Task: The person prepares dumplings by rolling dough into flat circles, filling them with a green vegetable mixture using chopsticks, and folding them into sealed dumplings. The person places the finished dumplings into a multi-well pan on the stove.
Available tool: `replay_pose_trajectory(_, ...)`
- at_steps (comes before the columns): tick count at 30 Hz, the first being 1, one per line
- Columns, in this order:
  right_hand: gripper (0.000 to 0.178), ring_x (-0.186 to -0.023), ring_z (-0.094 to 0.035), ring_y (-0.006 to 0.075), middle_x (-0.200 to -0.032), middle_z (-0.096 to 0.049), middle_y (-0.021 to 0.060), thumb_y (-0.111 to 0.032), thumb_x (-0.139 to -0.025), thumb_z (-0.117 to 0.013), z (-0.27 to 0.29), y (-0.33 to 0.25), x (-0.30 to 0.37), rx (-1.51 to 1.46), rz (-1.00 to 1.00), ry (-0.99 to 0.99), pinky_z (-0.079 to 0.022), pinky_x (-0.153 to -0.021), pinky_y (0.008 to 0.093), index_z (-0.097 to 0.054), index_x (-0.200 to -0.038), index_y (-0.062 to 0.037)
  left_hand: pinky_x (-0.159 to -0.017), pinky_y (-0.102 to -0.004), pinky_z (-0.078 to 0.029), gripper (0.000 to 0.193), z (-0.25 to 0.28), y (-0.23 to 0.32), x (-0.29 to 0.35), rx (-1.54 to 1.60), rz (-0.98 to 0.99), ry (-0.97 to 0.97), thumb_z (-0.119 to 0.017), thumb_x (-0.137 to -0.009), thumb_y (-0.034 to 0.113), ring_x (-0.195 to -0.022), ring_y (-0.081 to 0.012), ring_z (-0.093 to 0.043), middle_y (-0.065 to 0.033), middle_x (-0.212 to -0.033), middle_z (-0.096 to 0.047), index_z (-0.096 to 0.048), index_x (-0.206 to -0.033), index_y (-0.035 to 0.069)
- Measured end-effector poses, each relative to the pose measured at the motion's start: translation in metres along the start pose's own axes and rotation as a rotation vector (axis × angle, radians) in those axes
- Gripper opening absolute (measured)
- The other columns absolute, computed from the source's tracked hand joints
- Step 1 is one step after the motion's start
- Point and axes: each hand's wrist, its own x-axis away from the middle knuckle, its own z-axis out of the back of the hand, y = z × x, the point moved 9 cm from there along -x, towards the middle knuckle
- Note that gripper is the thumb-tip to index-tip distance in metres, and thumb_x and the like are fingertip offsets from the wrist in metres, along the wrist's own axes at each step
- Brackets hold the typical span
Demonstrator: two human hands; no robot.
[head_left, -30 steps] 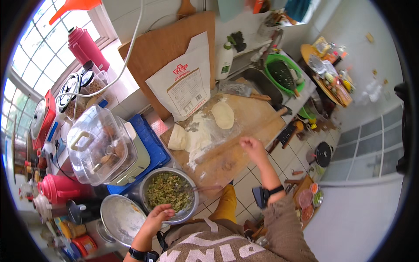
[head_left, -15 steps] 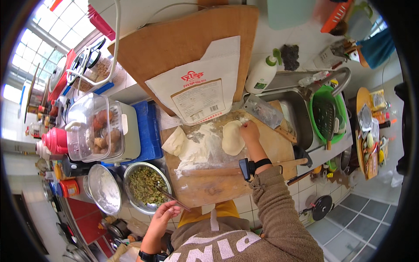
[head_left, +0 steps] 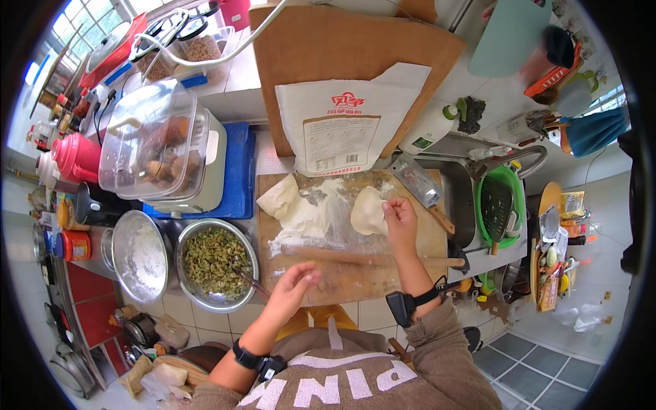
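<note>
Between thumb and fingers, my right hand (head_left: 402,222) pinches the right edge of a flat piece of rolled-out dough (head_left: 365,210) over a wooden board (head_left: 348,292). My left hand (head_left: 294,287) hovers empty at the board's front left, fingers loosely curled and apart. A rolling pin (head_left: 362,257) lies crosswise on the board between the hands and the flour. Loose white flour (head_left: 311,222) covers the middle left, with a larger lump of dough (head_left: 279,197) beside it. Left of the board stands a metal bowl (head_left: 252,256) of chopped green filling (head_left: 215,263), a utensil handle (head_left: 253,281) sticking out toward my left hand.
A cleaver (head_left: 418,181) lies at the board's right back, beside the sink (head_left: 454,181) with a green basket (head_left: 518,183). Behind the board leans a flour bag (head_left: 342,133). A floury metal basin (head_left: 140,256) and a clear-lidded box (head_left: 150,157) stand left.
My left hand has risen from near the filling bowl toward the board's front edge. My right hand keeps its pinch on the dough, now at its right edge. The view has shifted.
</note>
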Motion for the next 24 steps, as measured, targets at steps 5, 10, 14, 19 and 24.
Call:
replay_pose_trajectory(5,0.010,-0.074,-0.058,0.0059,-0.086,-0.064,-0.0004,-0.012,-0.097,-0.065,-0.027,-0.022,0.068,-0.375,-0.354,-0.023,-0.048,-0.066,0.0216,-0.058,-0.101,-0.0068,-0.107,-0.0376,-0.045,0.056,-0.043,0.001,-0.048,0.690,0.038,-0.203,-0.052,-0.104,0.039,-0.129,-0.0241,-0.055,-0.0144,-0.138,-0.057,-0.044,-0.144,0.001)
replay_pose_trajectory(10,0.014,-0.073,-0.060,0.0079,-0.089,-0.065,0.0004,-0.014,-0.097,-0.066,-0.015,0.002,0.104,-0.202,-0.435,0.070,-0.050,-0.063,0.0233,-0.058,-0.107,-0.0063,-0.104,-0.0423,-0.049,0.053,-0.071,-0.021,-0.048,0.801,0.164,-0.284,-0.055,-0.103,0.035,-0.127,-0.0266,-0.057,-0.0106,-0.141,-0.056,-0.044,-0.145,0.004)
replay_pose_trajectory(14,0.014,-0.071,-0.060,0.0069,-0.090,-0.065,0.0009,-0.014,-0.096,-0.067,-0.006,0.026,0.114,-0.200,-0.388,-0.002,-0.048,-0.059,0.0218,-0.059,-0.105,-0.0055,-0.101,-0.0433,-0.052,0.049,-0.067,-0.032,-0.043,0.696,0.153,-0.145,-0.061,-0.100,0.025,-0.122,-0.0269,-0.060,-0.0123,-0.137,-0.058,-0.046,-0.141,0.004)
replay_pose_trajectory(19,0.013,-0.068,-0.060,0.0055,-0.085,-0.066,0.0016,-0.014,-0.096,-0.067,-0.018,0.052,0.131,-0.389,-0.580,-0.222,-0.047,-0.057,0.0198,-0.060,-0.102,-0.0049,-0.101,-0.0426,-0.052,0.053,-0.060,-0.024,-0.031,0.654,0.158,-0.156,-0.066,-0.097,0.025,-0.120,-0.0266,-0.061,-0.0131,-0.136,-0.058,-0.046,-0.142,0.003)
replay_pose_trajectory(24,0.016,-0.074,-0.061,0.0096,-0.088,-0.064,0.0024,-0.011,-0.097,-0.065,-0.036,0.045,0.135,-0.446,-0.526,-0.380,-0.053,-0.066,0.0253,-0.061,-0.111,-0.0056,-0.104,-0.0449,-0.050,0.052,-0.030,-0.016,0.000,0.790,0.083,-0.090,-0.064,-0.098,0.023,-0.123,-0.0270,-0.059,-0.0120,-0.138,-0.057,-0.046,-0.143,0.003)
